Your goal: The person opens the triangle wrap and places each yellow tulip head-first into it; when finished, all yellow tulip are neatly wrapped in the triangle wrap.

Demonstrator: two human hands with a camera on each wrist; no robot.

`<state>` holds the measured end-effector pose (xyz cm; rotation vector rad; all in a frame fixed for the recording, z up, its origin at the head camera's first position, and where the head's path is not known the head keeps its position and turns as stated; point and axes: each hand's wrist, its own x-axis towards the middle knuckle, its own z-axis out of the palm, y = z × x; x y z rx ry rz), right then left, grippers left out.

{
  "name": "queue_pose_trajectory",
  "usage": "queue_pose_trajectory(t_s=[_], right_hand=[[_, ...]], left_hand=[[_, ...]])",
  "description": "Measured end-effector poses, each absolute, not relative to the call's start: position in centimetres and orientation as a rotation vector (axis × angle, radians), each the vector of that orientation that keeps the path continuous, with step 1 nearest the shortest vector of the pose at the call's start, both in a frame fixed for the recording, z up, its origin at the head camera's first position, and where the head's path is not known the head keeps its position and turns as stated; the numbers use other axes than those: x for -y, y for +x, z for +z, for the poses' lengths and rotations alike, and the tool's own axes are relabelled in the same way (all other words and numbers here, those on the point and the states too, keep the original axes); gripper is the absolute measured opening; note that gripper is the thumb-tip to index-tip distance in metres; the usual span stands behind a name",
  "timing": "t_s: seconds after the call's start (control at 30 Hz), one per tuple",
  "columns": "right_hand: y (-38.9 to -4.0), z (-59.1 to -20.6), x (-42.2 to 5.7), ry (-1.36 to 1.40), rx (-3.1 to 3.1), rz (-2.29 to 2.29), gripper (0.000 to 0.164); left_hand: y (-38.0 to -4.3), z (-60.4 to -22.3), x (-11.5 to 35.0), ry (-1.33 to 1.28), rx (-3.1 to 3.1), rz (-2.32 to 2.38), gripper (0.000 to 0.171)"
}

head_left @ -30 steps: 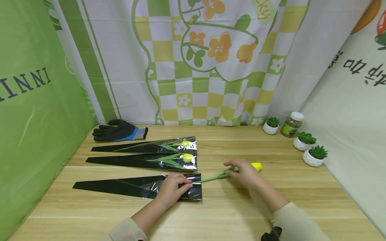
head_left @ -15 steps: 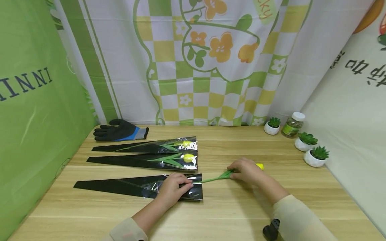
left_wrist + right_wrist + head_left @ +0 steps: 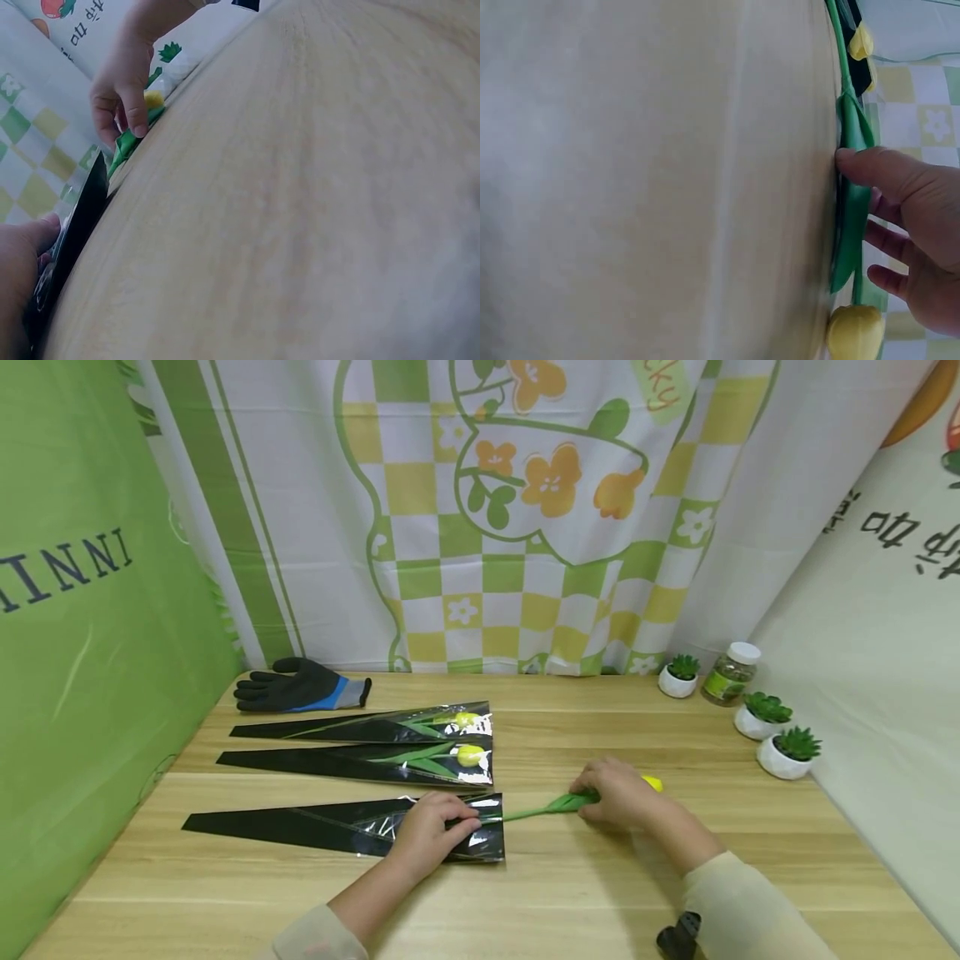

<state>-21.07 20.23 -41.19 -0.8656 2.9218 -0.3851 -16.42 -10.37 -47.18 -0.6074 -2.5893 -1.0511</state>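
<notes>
A black flower sleeve [image 3: 300,825] with a clear front lies flat nearest the person. My left hand [image 3: 433,831] rests over its wide end and pinches the film near the mouth with thumb and fingers. The green stem of a yellow artificial tulip [image 3: 528,813] runs into that mouth under the left fingertips, its end hidden. With my right hand [image 3: 617,793] I hold the tulip by its long green leaves, thumb on one side and fingers on the other. The right wrist view shows the thumb against the leaves and the yellow bloom [image 3: 855,332] below the hand.
Behind lie two more black sleeves [image 3: 300,763], each with a yellow tulip inside. A black and blue work glove [image 3: 300,687] is at the back left. Several small potted succulents [image 3: 783,753] and a white-capped jar [image 3: 730,675] stand at the right edge.
My right hand has shifted slightly right along the tulip and its fingers have closed round the leaves, which now lie gathered together. My left hand stays on the sleeve's mouth.
</notes>
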Motion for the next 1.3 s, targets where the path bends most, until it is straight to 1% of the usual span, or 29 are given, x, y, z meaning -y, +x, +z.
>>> queue_pose_trajectory(t_s=[0.13, 0.23, 0.7, 1.07, 1.3], right_hand=[[-20.9, -41.9, -19.9, -1.000, -2.942, -0.442, 0.019], [-20.6, -42.2, -19.3, -1.057, -2.947, -0.473, 0.019], [-18.7, -42.3, -15.7, -0.900, -2.879, -0.662, 0.022], [-18.4, -42.8, -13.5, -0.991, -2.857, -0.694, 0.022], [-18.3, -42.9, -12.8, -0.964, -2.877, -0.673, 0.021]], left_hand=[[-16.3, -47.1, 10.4, -0.605, 2.592, -1.042, 0.009], [-16.3, -47.0, 10.5, -0.602, 2.594, -1.028, 0.010], [-16.1, -46.9, 10.5, -0.608, 2.574, -1.029, 0.009], [-16.1, -46.9, 10.6, -0.625, 2.566, -1.024, 0.010], [-16.1, -46.9, 10.5, -0.642, 2.562, -1.029, 0.010]])
